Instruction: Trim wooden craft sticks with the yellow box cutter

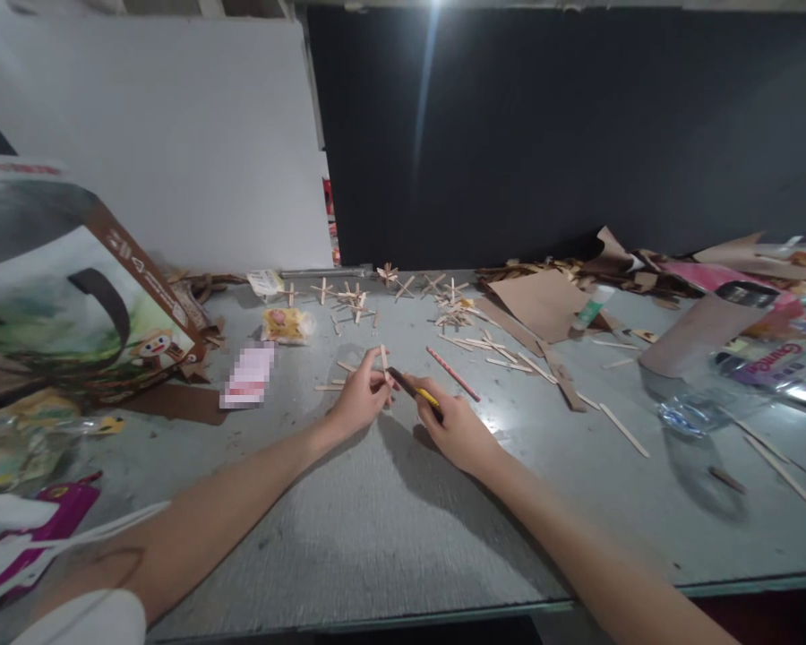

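Near the middle of the grey table, my left hand (361, 397) pinches a pale wooden craft stick (384, 357) held upright. My right hand (462, 432) is wrapped round a yellow and black utility knife (428, 396). The knife's dark tip meets the stick close to my left fingers; whether it cuts into the wood I cannot tell. Behind my left hand lie a few loose sticks (329, 387), partly hidden by it. Just beyond my right hand lies a red striped pencil (453, 374).
Crossed stick pieces (357, 305) stand along the back. Loose sticks and cardboard (541, 300) lie right of centre, with a tumbler (708, 330) beyond. On the left are a large printed bag (67, 296), a yellow packet (287, 325) and a purple power strip (57, 528) with white cables.
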Motion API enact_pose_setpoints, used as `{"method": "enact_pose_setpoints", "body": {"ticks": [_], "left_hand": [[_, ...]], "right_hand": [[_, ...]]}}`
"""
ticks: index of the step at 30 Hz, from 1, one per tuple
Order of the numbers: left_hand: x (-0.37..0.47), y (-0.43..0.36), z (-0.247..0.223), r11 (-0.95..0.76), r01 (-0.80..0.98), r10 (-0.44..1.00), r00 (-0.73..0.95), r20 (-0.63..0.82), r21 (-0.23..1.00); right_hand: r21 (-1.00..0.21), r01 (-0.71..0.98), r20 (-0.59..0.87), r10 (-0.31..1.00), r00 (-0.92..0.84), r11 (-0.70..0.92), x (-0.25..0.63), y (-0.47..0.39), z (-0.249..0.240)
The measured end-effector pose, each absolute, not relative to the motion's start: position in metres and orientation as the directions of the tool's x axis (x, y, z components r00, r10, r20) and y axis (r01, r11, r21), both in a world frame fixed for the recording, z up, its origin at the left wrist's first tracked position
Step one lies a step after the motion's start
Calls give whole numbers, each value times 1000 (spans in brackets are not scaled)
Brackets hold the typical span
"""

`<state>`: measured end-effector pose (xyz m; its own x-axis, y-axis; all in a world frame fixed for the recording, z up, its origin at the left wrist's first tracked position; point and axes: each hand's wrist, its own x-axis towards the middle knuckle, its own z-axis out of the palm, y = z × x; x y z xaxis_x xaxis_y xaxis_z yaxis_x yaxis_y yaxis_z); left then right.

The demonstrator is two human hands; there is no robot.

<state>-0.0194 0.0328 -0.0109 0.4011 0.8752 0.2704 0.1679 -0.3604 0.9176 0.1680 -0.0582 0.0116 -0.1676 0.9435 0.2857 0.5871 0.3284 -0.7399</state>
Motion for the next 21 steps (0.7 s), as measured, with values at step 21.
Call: {"method": "enact_pose_setpoints", "body": {"ticks": [21], "left_hand": [[-20, 33, -10, -260, 83, 888, 413, 204, 962]], "right_hand": [[-683, 687, 236, 965, -115, 249, 146, -64, 11]]}}
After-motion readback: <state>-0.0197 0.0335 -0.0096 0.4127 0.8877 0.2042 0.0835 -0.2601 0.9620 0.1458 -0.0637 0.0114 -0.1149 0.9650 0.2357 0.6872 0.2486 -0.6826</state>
